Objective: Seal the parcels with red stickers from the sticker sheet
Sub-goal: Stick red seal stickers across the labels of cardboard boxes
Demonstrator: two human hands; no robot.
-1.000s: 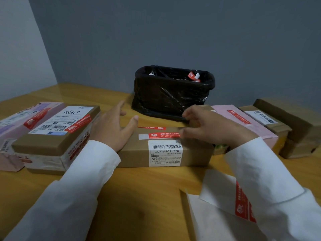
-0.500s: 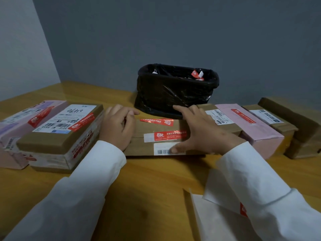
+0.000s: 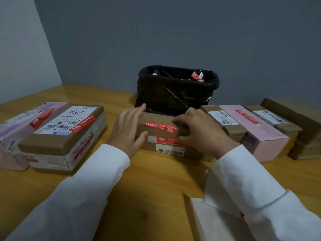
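A brown parcel (image 3: 156,117) lies in the middle of the wooden table (image 3: 147,181), in front of the bin. One red sticker (image 3: 160,127) runs along its top face and a second red sticker (image 3: 167,140) sits on the front face above a barcode label. My left hand (image 3: 127,129) grips the parcel's left end, fingers on top and thumb on the front. My right hand (image 3: 199,131) grips the right part, fingertips at the end of the top sticker. The white sticker sheet (image 3: 215,221) lies at the near right, largely hidden under my right sleeve.
A black-lined bin (image 3: 175,94) with sticker scraps stands behind the parcel. On the left are a white-labelled box (image 3: 64,134) and a pink parcel (image 3: 15,126), both with red stickers. On the right stand a brown box (image 3: 224,122), a pink parcel (image 3: 260,134) and more brown boxes (image 3: 304,129).
The brown parcel has been rolled away from me, so its barcode face now points at me. Both hands have shifted onto its top and ends.
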